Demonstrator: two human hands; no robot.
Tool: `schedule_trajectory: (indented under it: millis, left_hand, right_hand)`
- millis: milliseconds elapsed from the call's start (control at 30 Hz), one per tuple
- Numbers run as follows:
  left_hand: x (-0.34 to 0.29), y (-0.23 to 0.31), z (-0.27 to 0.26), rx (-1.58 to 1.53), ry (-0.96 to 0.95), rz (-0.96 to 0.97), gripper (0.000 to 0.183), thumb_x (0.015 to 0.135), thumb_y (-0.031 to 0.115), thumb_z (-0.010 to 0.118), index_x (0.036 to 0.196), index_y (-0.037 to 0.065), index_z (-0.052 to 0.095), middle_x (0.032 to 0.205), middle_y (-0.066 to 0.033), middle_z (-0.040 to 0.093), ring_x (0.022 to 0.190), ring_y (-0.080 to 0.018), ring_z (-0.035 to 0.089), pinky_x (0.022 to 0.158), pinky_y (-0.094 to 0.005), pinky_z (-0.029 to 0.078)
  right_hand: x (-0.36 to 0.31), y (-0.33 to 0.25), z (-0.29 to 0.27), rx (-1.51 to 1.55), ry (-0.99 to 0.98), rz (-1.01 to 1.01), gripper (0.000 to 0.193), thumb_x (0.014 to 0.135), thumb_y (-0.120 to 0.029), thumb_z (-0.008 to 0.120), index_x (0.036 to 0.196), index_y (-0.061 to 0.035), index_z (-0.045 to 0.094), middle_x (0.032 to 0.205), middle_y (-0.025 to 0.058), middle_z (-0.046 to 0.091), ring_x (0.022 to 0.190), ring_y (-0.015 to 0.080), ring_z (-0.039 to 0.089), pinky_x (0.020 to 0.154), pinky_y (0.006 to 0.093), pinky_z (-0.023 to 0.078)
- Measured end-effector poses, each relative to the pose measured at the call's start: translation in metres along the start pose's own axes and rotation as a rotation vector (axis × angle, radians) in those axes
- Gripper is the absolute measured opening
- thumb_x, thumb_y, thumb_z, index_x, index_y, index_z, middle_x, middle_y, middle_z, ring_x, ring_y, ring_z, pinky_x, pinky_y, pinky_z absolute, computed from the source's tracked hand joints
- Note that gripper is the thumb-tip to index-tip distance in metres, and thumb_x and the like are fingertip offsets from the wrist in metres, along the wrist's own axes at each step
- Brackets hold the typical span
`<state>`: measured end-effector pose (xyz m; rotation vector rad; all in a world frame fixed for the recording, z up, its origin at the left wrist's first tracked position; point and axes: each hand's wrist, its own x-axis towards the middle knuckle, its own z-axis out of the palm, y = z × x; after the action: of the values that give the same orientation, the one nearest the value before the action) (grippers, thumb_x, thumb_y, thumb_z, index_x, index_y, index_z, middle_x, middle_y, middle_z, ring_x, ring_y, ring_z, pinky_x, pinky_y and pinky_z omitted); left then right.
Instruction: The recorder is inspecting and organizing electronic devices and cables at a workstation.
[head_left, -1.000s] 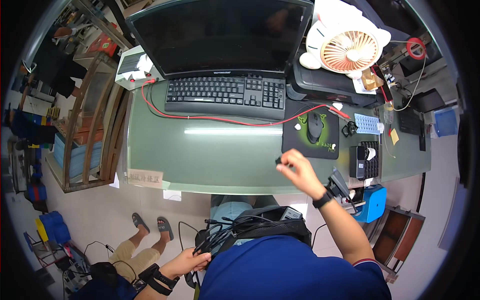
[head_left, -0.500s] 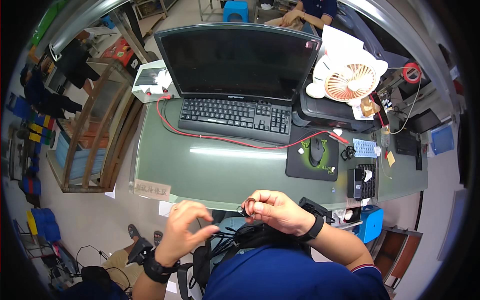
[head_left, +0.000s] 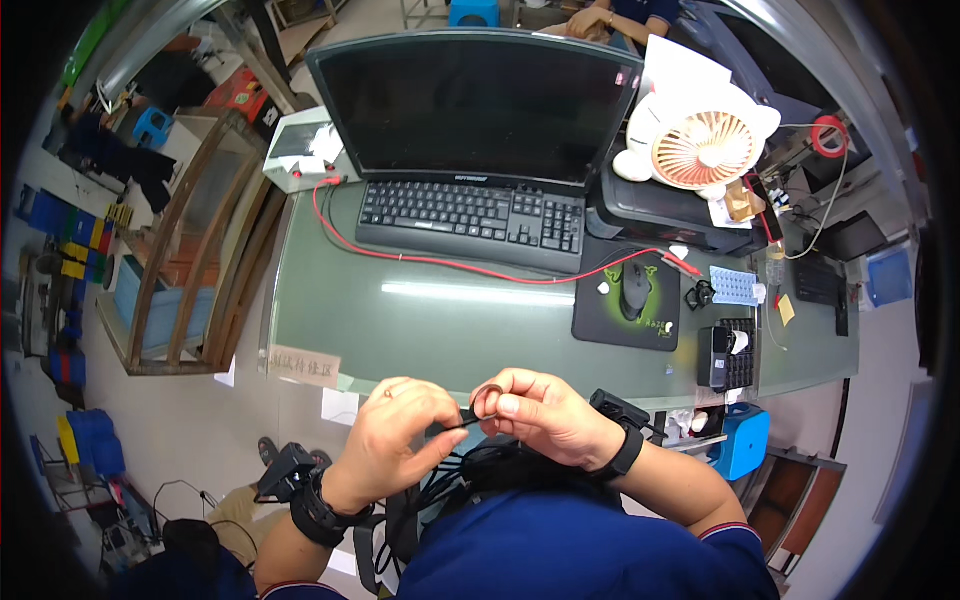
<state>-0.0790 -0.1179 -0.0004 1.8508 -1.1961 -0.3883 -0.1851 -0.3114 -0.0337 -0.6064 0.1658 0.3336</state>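
Observation:
My right hand (head_left: 560, 425) pinches a small, dark, ring-like coil (head_left: 485, 402) between thumb and fingers, just past the near edge of the desk. My left hand (head_left: 398, 436) has come up beside it, thumb and fingertips closed on a thin dark strand (head_left: 470, 423) that reaches across to the coil. What exactly the coil is, I cannot make out at this size. Below both hands, several black cables (head_left: 445, 470) lie bunched over my lap. Each wrist carries a black strapped band with a small device.
On the green desk (head_left: 450, 335) stand a monitor (head_left: 470, 110), keyboard (head_left: 470, 222), mouse (head_left: 634, 290) on a mat, and white fan (head_left: 705, 150). A red cable (head_left: 470, 273) crosses it. A wooden rack (head_left: 180, 290) stands left. Another person's arms (head_left: 600, 22) show at the back.
My left hand has moved right, toward the right hand, and closed on the thin strand. My right hand keeps hold of the coil. The view has shifted slightly.

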Motion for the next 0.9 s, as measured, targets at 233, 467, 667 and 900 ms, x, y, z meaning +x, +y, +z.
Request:
schedule_trajectory:
  millis: [233,467,667,900]
  left_hand:
    - [-0.017,0.0,-0.001,-0.058,-0.012,-0.111,0.011,0.076,0.003,0.067,0.08,0.004,0.057,0.081,-0.007,0.062,0.083,-0.0245,0.061,0.079,-0.0348,0.045]
    - [-0.048,-0.003,-0.001,-0.264,0.199,-0.33,0.008,0.08,0.002,0.064,0.082,0.002,0.057,0.083,-0.0096,0.063,0.08,-0.0208,0.06,0.074,-0.0313,0.046]
    - [-0.055,0.009,0.001,-0.087,0.176,-0.239,0.014,0.078,0.005,0.07,0.084,0.003,0.058,0.08,-0.0077,0.062,0.077,-0.0219,0.06,0.075,-0.0315,0.045]
    - [-0.134,0.014,0.002,-0.343,0.312,-0.566,0.019,0.091,0.012,0.059,0.107,0.002,0.063,0.098,-0.0077,0.063,0.09,-0.0162,0.06,0.083,-0.0287,0.045]
  right_hand:
    - [0.005,-0.006,0.011,0.201,-0.01,-0.286,0.007,0.094,-0.016,0.058,0.094,-0.0112,0.053,0.128,0.0111,0.054,0.093,0.0117,0.054,0.086,0.0274,0.043]
    - [0.004,-0.01,0.014,-0.388,0.087,-0.108,0.017,0.098,-0.022,0.053,0.105,-0.0068,0.056,0.115,0.0058,0.06,0.091,0.0095,0.057,0.078,0.0243,0.045]
    - [0.023,0.021,0.029,-0.44,0.081,0.14,0.025,0.097,-0.024,0.056,0.11,-0.0044,0.063,0.099,-0.0009,0.062,0.087,0.0071,0.054,0.078,0.0228,0.044]
    - [0.036,0.032,0.044,-0.253,-0.024,0.132,0.008,0.096,-0.009,0.053,0.101,-0.0056,0.049,0.095,0.0105,0.063,0.096,0.0198,0.061,0.087,0.0325,0.048]
